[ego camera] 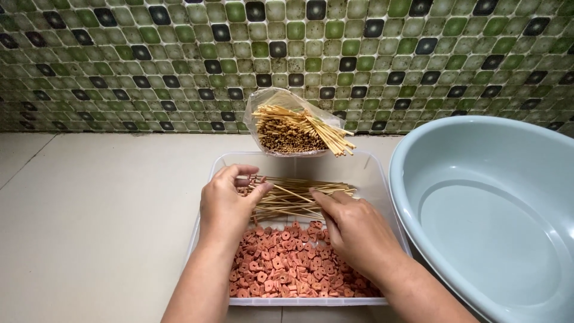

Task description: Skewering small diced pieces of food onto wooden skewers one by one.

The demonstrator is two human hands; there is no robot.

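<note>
two hands over tray, tiled floor & mosaic wall.

Pale blue basin stood at floor's right edge; bagged skewers leaned against mosaic wall.

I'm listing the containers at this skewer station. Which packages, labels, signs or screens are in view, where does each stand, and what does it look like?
Clear plastic bag: against the tiled wall behind the tray, crinkled, open, pale bamboo skewers sticking out to the right.
Clear plastic tray: on the pale floor under both hands, rectangular, holding loose skewers and reddish ring-shaped pieces.
No labels, signs or screens in view.
</note>
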